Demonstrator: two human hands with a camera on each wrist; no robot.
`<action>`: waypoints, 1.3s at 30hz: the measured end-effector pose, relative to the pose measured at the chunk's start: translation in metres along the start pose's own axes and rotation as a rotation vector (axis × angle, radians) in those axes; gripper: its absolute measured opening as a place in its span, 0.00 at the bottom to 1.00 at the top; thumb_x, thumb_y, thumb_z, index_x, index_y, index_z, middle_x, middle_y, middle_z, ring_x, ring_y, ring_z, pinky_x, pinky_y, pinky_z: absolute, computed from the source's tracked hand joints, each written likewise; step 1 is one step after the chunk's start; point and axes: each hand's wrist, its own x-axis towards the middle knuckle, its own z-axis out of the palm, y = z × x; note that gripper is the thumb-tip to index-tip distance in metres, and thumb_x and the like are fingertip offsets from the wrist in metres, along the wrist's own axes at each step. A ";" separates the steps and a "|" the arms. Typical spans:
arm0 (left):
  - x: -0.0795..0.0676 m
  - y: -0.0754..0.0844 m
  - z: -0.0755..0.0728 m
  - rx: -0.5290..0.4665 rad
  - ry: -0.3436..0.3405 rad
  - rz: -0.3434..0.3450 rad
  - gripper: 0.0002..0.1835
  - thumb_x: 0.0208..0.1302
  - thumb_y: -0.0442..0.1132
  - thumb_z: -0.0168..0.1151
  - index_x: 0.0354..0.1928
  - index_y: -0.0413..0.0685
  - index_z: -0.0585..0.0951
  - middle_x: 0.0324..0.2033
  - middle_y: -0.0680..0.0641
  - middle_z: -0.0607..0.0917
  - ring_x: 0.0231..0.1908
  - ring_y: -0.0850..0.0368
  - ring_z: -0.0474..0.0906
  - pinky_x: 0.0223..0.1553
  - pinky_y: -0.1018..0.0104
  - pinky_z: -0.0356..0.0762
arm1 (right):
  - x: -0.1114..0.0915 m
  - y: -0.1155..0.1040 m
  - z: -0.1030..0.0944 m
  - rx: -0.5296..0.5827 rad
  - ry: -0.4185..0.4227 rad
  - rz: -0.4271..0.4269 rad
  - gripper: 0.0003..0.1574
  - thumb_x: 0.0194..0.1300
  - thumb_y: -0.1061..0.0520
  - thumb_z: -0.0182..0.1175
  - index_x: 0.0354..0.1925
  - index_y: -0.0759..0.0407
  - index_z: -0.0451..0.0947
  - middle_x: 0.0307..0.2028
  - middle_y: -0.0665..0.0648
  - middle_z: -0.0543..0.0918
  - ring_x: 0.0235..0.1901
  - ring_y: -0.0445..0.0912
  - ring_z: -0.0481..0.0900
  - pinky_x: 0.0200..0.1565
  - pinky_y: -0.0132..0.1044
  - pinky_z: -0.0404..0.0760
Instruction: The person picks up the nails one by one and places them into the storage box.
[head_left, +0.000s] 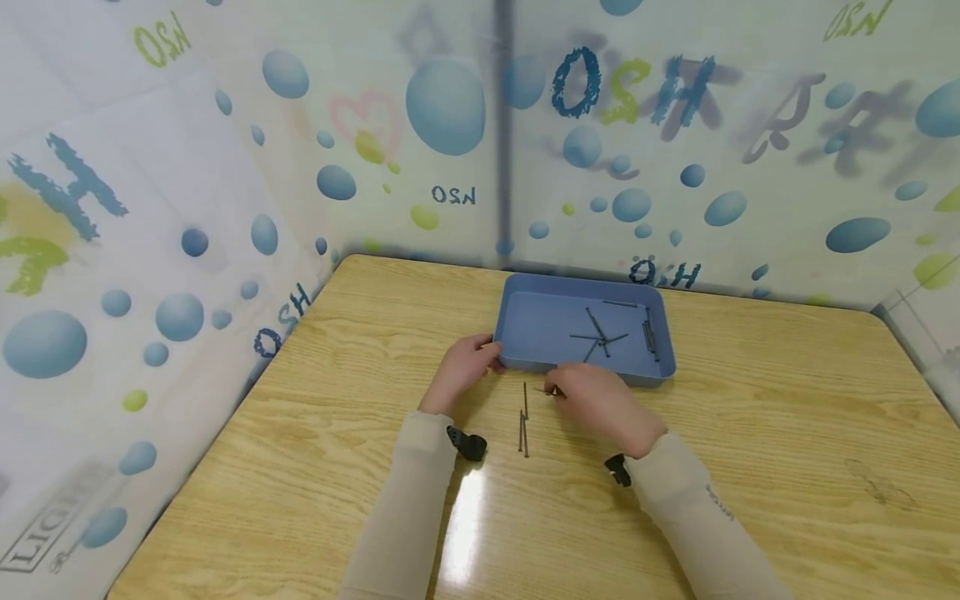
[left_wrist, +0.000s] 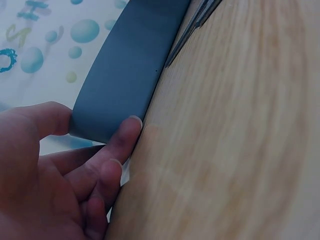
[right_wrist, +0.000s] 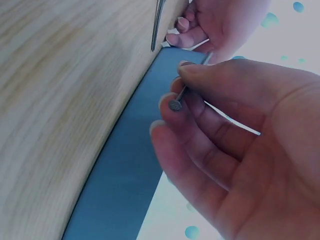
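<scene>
A blue tray [head_left: 547, 304] lies on the table with several dark nails in it. Its near left corner is between the thumb and fingers of my left hand [head_left: 467, 367]; one fingertip presses the outer wall low down in the left wrist view. Just in front of the tray's near wall, my right hand [head_left: 600, 404] pinches a single nail [right_wrist: 181, 95] between thumb and fingertips, its flat head showing in the right wrist view. Three loose nails [head_left: 526, 437] lie on the table between my hands, pointing roughly away from me.
Inside the tray, some nails [head_left: 600, 337] lie crossed in a loose cluster, and others [head_left: 649, 337] run along the right wall. The wooden table [head_left: 300, 467] meets a patterned curtain [head_left: 420, 225] behind the tray and at the left.
</scene>
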 end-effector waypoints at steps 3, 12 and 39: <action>0.000 0.000 0.000 0.000 0.001 -0.003 0.22 0.65 0.51 0.46 0.56 0.50 0.73 0.26 0.51 0.83 0.34 0.59 0.76 0.35 0.64 0.72 | 0.000 0.003 -0.002 0.005 0.019 -0.001 0.10 0.59 0.61 0.57 0.39 0.54 0.80 0.36 0.50 0.79 0.33 0.42 0.77 0.33 0.36 0.75; 0.000 -0.001 0.000 -0.010 0.005 -0.003 0.22 0.65 0.51 0.46 0.56 0.51 0.73 0.25 0.51 0.83 0.34 0.59 0.76 0.36 0.64 0.72 | 0.000 0.019 -0.010 0.090 0.109 0.027 0.09 0.60 0.58 0.58 0.40 0.55 0.79 0.33 0.49 0.79 0.30 0.41 0.76 0.32 0.37 0.74; 0.001 -0.002 -0.002 -0.022 -0.013 -0.001 0.23 0.65 0.51 0.47 0.59 0.50 0.71 0.25 0.52 0.83 0.34 0.61 0.76 0.36 0.65 0.72 | 0.018 0.074 -0.056 0.024 0.194 0.079 0.09 0.61 0.57 0.56 0.39 0.58 0.79 0.30 0.53 0.80 0.25 0.43 0.74 0.30 0.40 0.73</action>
